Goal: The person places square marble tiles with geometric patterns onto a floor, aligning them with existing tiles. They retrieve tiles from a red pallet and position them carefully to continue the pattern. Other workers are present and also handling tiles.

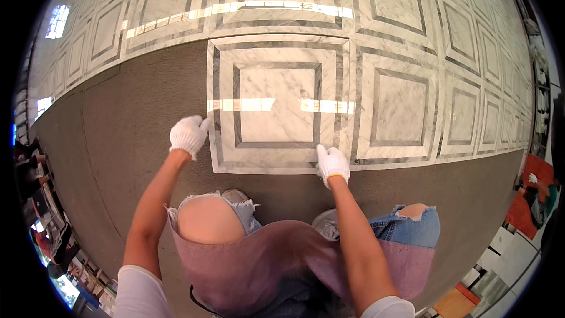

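Observation:
A large square marble-look floor tile (277, 103) with grey frame bands lies in front of me, its far and right edges against neighbouring tiles. My left hand (189, 135), in a white knit glove, is at the tile's left edge, fingers bent against it. At the near edge, toward the right corner, my right hand (333, 163) wears a matching glove. Its thumb rests on the tile's top and the other fingers curl down at the rim. What lies under the tile is hidden.
Grey mortar bed (147, 88) extends left of the tile and along its near side. Laid patterned tiles (400, 109) cover the far and right floor. My shoes (327, 224) stand on the grey surface close to the tile. An orange-red object (524, 194) sits at the far right.

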The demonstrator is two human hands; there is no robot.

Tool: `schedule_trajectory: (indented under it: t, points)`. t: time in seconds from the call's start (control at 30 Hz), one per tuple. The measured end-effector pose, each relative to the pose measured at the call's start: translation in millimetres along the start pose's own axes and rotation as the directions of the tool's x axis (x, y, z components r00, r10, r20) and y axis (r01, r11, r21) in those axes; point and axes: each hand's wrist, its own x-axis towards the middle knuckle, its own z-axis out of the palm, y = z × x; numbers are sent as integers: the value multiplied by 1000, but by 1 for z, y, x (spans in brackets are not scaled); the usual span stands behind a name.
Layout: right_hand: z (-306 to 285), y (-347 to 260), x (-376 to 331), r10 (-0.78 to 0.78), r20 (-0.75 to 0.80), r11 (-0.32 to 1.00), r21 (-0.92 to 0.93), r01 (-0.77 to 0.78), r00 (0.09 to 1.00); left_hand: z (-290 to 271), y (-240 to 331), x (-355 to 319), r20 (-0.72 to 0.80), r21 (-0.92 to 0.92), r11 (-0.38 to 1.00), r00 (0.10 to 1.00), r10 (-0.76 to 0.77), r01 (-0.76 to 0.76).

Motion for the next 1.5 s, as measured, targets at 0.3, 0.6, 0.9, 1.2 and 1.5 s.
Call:
schedule_trajectory:
  t: [0.3, 0.6, 0.9, 1.2, 1.5]
  points:
    - [-46, 26, 79, 176, -548, 975, 214, -66, 818, 20, 44, 59, -228, -281, 955, 960, -163, 95]
    - [-55, 46, 117, 76, -372, 972, 234, 14, 925, 28, 54, 101, -184, -458, 806, 847, -498, 375]
    - [-57, 46, 118, 104, -357, 955, 297, 7, 928, 19, 56, 95, -209, -426, 864, 900, -382, 268]
    - [-59, 45, 113, 147, -360, 943, 333, -20, 921, 69, 26, 11, -257, -365, 931, 959, -120, 18]
    - [98, 51, -31, 367, 282, 374, 828, -418, 886, 169, -46, -99, -245, -167, 977, 965, 91, -135]
